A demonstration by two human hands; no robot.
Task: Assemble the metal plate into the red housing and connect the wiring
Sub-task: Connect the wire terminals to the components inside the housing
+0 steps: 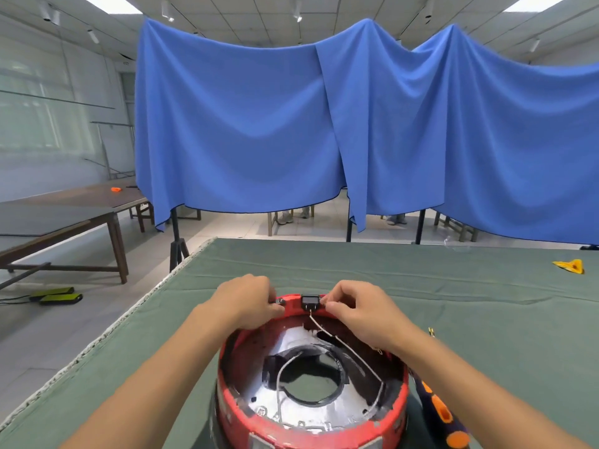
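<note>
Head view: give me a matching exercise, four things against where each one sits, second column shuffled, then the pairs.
Things:
1. black connector block
2. metal plate
3. yellow object
4. screwdriver

Places:
A. far right on the green cloth
B. on the far rim of the red housing, between the left hand and right hand
C. on the cloth just right of the housing
D. inside the housing

Pairs: 1-B, 2-D, 3-A, 4-C

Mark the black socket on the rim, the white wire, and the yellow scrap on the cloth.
black socket (pixel 310 301), head view: middle of its black body on the far rim.
white wire (pixel 327 333), head view: the stretch just below the socket.
yellow scrap (pixel 569 266), head view: middle of the piece, far right.
</note>
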